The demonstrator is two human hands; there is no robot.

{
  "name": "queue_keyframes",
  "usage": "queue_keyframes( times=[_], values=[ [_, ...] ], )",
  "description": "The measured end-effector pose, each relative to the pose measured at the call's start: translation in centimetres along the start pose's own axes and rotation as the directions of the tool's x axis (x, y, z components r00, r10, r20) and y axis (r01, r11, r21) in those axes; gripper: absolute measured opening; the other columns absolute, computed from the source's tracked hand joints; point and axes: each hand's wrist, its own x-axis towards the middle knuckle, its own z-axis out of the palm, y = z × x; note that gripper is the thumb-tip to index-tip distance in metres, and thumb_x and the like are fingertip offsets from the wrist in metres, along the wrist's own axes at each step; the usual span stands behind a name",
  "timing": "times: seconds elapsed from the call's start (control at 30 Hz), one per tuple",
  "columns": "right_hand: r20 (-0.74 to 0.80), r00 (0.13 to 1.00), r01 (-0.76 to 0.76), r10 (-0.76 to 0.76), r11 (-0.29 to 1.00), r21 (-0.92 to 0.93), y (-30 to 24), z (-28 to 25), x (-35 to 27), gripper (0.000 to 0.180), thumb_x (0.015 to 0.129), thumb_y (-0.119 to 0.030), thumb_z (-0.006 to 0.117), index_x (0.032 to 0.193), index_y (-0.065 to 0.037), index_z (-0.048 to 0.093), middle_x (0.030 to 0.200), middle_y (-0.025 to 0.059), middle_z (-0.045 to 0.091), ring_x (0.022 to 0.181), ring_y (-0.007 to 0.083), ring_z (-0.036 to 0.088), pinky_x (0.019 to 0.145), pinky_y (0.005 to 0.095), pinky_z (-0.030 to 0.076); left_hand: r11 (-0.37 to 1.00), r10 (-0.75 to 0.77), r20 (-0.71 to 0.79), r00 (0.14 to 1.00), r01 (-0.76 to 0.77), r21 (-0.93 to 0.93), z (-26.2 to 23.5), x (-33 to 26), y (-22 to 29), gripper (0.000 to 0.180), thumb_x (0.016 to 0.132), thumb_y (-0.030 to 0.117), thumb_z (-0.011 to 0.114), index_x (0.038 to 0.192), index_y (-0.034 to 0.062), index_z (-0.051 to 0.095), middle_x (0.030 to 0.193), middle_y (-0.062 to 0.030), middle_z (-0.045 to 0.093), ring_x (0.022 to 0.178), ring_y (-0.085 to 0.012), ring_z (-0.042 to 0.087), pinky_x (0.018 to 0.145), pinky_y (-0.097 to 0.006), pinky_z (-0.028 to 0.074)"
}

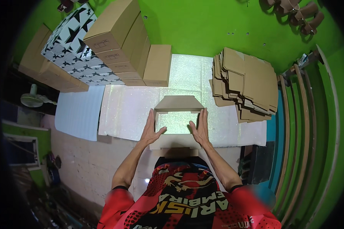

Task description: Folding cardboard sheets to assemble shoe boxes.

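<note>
A partly folded brown cardboard box [179, 103] stands on the table in front of me. One flap rises at its far side, and another panel spreads toward my body. The shimmering tabletop shows through its middle. My left hand [151, 130] grips the left wall, its fingers straight along the outside and its thumb reaching inward. On the opposite wall my right hand [201, 129] does the same, thumb inside and fingers outside.
The table has a pale glittery cover [122, 110]. A stack of flat cardboard blanks [256, 84] lies at the right. Folded brown boxes [114, 42] and star-patterned boxes [74, 42] are piled at the back left. Wooden rails [304, 126] stand along the right, and a fan [31, 100] at left.
</note>
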Motion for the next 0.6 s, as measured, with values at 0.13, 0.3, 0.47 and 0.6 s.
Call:
queue_keyframes(
  times=[0.13, 0.3, 0.47, 0.6],
  values=[
    [0.071, 0.997, -0.011, 0.011, 1.000, 0.001, -1.2, 0.6, 0.4, 0.110, 0.100, -0.063, 0.060, 0.167, 0.006, 0.005, 0.175, 0.0290, -0.003, 0.163, 0.0444, -0.001, 0.133, 0.0511, 0.009, 0.998, -0.063, -0.028, 0.998, 0.062, -0.028, 0.0, -0.6, -1.4, 0.109, 0.100, 0.048, 0.068, 0.167, -0.0043, 0.000, 0.175, -0.0293, 0.004, 0.163, -0.0418, 0.005, 0.133, -0.050, 0.010],
    [0.188, 0.979, 0.093, -0.074, 0.991, -0.094, -2.0, 0.8, 0.2, 0.109, 0.100, -0.061, 0.062, 0.167, 0.005, 0.006, 0.175, 0.0285, 0.001, 0.164, 0.0417, 0.005, 0.133, 0.0480, 0.014, 0.980, -0.158, -0.160, 0.974, 0.135, -0.144, -0.2, 0.1, -2.2, 0.105, 0.103, 0.048, 0.064, 0.167, -0.0045, 0.000, 0.175, -0.0291, 0.003, 0.163, -0.0426, 0.002, 0.132, -0.052, 0.004],
    [0.100, 0.995, 0.012, -0.004, 0.997, -0.080, -3.7, 2.8, 0.3, 0.104, 0.102, -0.061, 0.058, 0.167, 0.005, 0.012, 0.175, 0.0299, 0.003, 0.163, 0.0451, 0.005, 0.132, 0.0497, 0.014, 0.996, -0.092, -0.090, 0.992, 0.090, -0.024, -1.9, 0.4, -4.0, 0.106, 0.102, 0.049, 0.065, 0.168, -0.0041, 0.001, 0.175, -0.0290, 0.003, 0.163, -0.0426, 0.003, 0.132, -0.053, 0.006],
    [-0.032, 0.996, -0.092, 0.089, 0.987, -0.135, -4.5, 4.6, 1.1, 0.098, 0.103, -0.058, 0.059, 0.169, 0.000, 0.015, 0.176, 0.0284, 0.001, 0.163, 0.0445, 0.004, 0.132, 0.0504, 0.014, 0.998, -0.049, 0.043, 0.998, 0.047, 0.041, -3.5, 0.2, -5.0, 0.098, 0.105, 0.048, 0.060, 0.168, -0.0027, 0.004, 0.176, -0.0260, 0.006, 0.164, -0.0404, 0.005, 0.132, -0.055, 0.006]
  ],
)
